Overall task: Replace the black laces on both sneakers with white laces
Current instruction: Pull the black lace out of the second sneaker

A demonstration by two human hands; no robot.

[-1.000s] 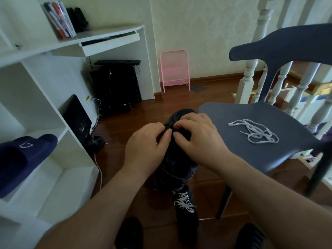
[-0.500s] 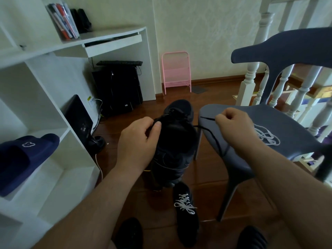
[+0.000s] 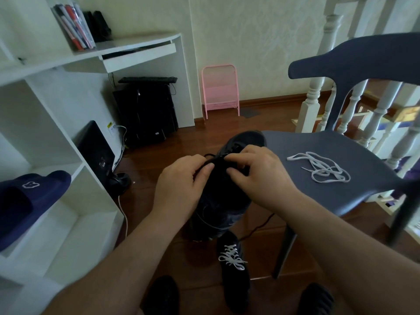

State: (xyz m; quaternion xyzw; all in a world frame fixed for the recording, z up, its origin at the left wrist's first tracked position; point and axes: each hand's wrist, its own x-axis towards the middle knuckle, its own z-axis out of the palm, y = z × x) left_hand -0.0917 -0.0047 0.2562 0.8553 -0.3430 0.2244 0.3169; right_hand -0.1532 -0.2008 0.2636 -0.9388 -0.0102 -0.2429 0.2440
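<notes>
Shelving unit (image 3: 75,155): white, seen along the left side; its desk top runs toward the far wall and books are stood at its far left end.
Chair (image 3: 354,178): dark blue, placed at the right, its seat reaching in beside the hands.
Slipper (image 3: 29,196): navy, laid on a shelf at the near left.
Computer tower (image 3: 145,114): black, stood on the floor under the desk top, a keyboard laid across its top.
Pink rack (image 3: 220,89): leaned by the far wall, between the desk and the white balusters.
Held sneaker (image 3: 222,201): black, held up in the middle of the view with its toe pointed away, toward the far wall.
Finished sneaker (image 3: 234,273): black, stood on the wooden floor just below the held one; white lacing is already threaded through it.
Left hand (image 3: 181,187): curled round the left side of the held sneaker, thumb pressed against the upper.
Right hand (image 3: 261,176): bent over the lacing area, fingertips pinched at the black lace.
White lace (image 3: 320,169): left in a loose tangle on the chair seat, right of the right hand and apart from it.
Black lace (image 3: 256,228): a loose length is seen trailing below the right wrist toward the floor.
</notes>
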